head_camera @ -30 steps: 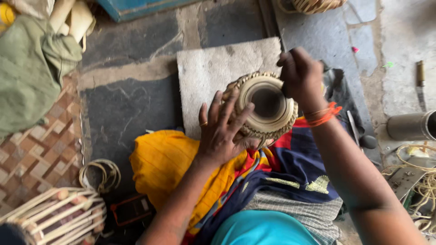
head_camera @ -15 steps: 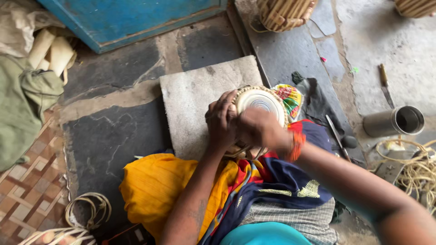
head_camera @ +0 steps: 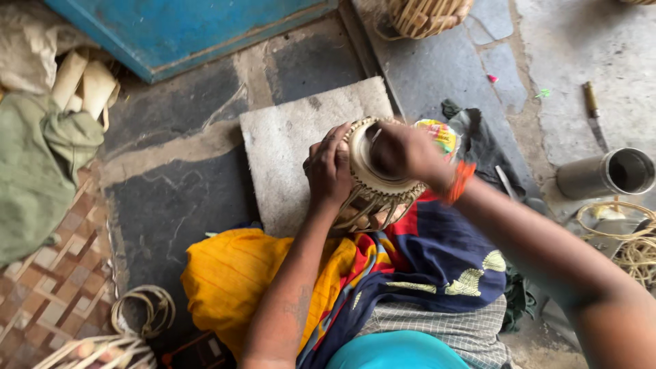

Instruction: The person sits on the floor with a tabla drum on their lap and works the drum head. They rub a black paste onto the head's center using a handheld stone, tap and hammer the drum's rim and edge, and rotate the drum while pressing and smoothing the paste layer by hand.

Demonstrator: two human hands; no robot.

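At the bottom of the frame lies the person's lap, draped in yellow, red and dark blue patterned cloth [head_camera: 383, 273], and on its upper edge, in the centre of the frame, rests the small round hand drum with a pale skin head and laced cane-coloured straps [head_camera: 372, 188], tilted so its head faces up and to the right. The left hand [head_camera: 330, 167] cups the drum's left side, its grip closed around the laced wall with fingers curled over the rim. The right hand [head_camera: 403, 152] lies on top of the drum head, fingers bunched together and pressed on the skin; whether it pinches anything there cannot be told. Half a second ago this hand covered the lower right rim; now it sits higher on the head, and the drum has turned more upright against the left palm. A second ago the head was open to view with the right hand at its far rim. Behind the drum is the flat grey square stone slab [head_camera: 287, 143], with a round multicoloured woven disc [head_camera: 437, 133] just right of the drum. Farther right stand a grey metal cylinder [head_camera: 605, 174] and a coil of pale cord [head_camera: 632, 239]; at the upper left runs a blue painted wooden board [head_camera: 184, 31].
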